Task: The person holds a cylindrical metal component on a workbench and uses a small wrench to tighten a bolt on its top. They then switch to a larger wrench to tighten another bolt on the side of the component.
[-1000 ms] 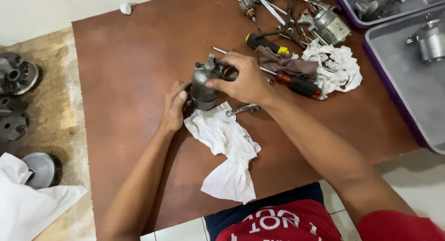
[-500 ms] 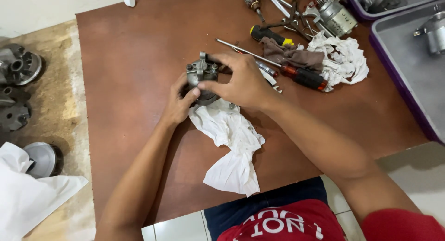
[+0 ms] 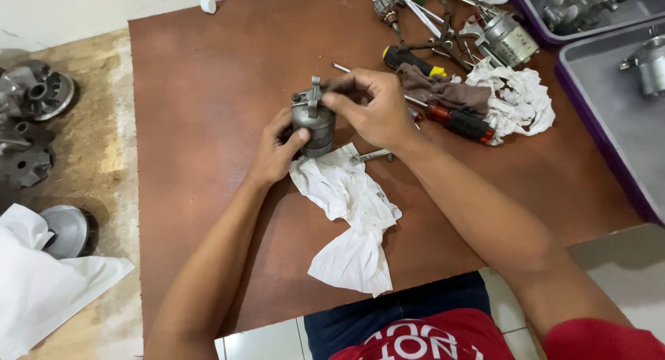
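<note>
Both hands on the little metal motor

Left hand (image 3: 276, 148) cups the motor (image 3: 314, 124) from the side, right hand (image 3: 374, 109) pinches its top, grip closed; white rag (image 3: 350, 214) just below on the bench (image 3: 208, 90).

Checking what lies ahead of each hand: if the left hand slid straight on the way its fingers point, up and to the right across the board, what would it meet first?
The left hand already touches the grey metal cylinder it steadies, so that comes first. Beyond it the right hand grips the top; depth is hard to judge.
</note>
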